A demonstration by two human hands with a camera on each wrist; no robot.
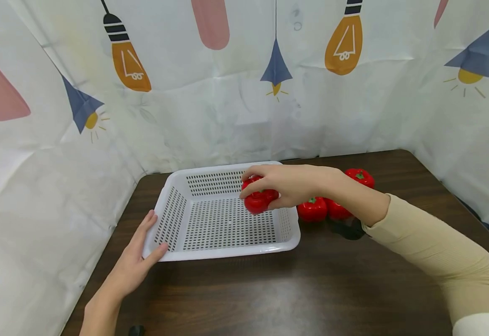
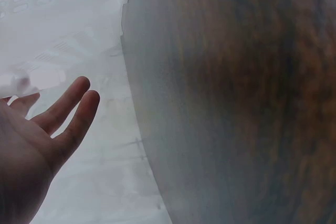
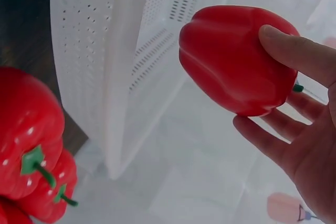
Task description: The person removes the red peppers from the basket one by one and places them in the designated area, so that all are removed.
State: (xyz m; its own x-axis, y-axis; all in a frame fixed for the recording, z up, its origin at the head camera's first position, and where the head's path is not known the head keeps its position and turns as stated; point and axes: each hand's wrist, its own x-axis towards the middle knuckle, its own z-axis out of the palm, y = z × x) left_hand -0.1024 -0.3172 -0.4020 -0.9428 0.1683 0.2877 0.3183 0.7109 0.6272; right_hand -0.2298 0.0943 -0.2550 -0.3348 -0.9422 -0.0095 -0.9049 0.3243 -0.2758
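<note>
A red bell pepper (image 1: pixel 257 204) with a green stem, smooth and glossy, is held in my right hand (image 1: pixel 286 184). Thumb and fingers pinch it from above, over the right part of a white perforated plastic basket (image 1: pixel 232 253). The right wrist view shows the pepper (image 3: pixel 236 61) close up, raised beside the basket wall (image 3: pixel 84 51). At the basket's left end, my left hand (image 1: pixel 131 266) rests against the front corner with fingers extended and spread. No pepper lies on the visible part of the basket floor.
Right of the basket, several more red peppers (image 1: pixel 312 210) sit on the dark wooden table (image 1: pixel 269 298), partly behind my right forearm. A black object (image 1: pixel 347 229) lies in front of them. Another small black item (image 1: pixel 136 330) is at the near edge. A printed white curtain (image 1: pixel 227 116) encloses the back and sides.
</note>
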